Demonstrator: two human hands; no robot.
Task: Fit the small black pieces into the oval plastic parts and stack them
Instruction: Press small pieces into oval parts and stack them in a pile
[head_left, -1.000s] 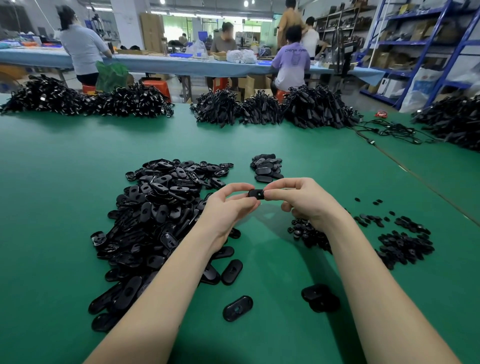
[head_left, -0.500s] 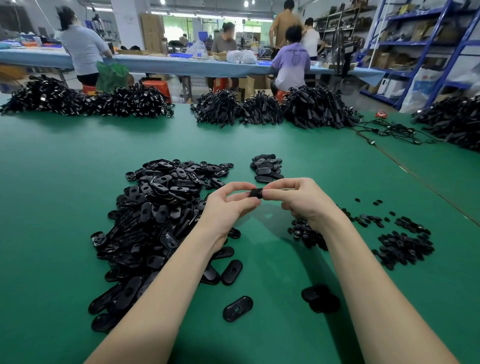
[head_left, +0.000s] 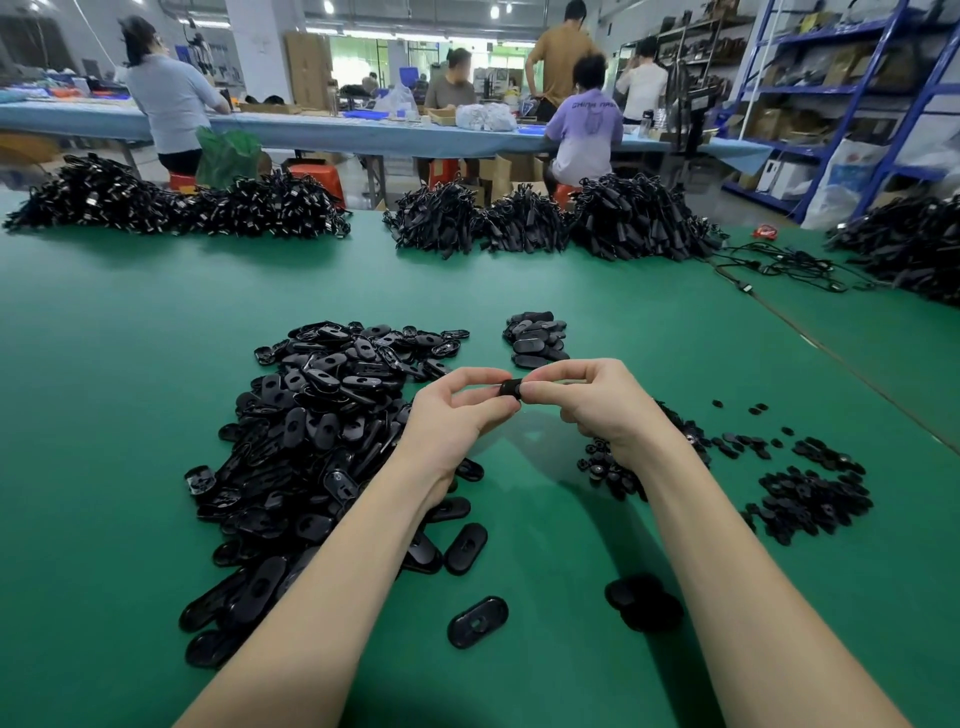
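Oval plastic parts (head_left: 317, 441) make up our biggest heap, spread over the green table (head_left: 104, 364) to the left of our forearms. Bundles of black cable (head_left: 545, 223) line the far edge of the table, well apart from us. Small black pieces (head_left: 810, 499) lie in a looser scatter to the right, with another cluster partly hidden under our right wrist. Beyond our hands sits a short stack of finished ovals (head_left: 535, 340). One single oval (head_left: 478, 621) lies alone near the bottom, between our arms. Our left hand (head_left: 457, 415) and right hand (head_left: 587, 400) meet above the table, fingertips pinched narrowly from both sides on one black part (head_left: 510, 388); we cannot tell whether a small piece is seated in it.
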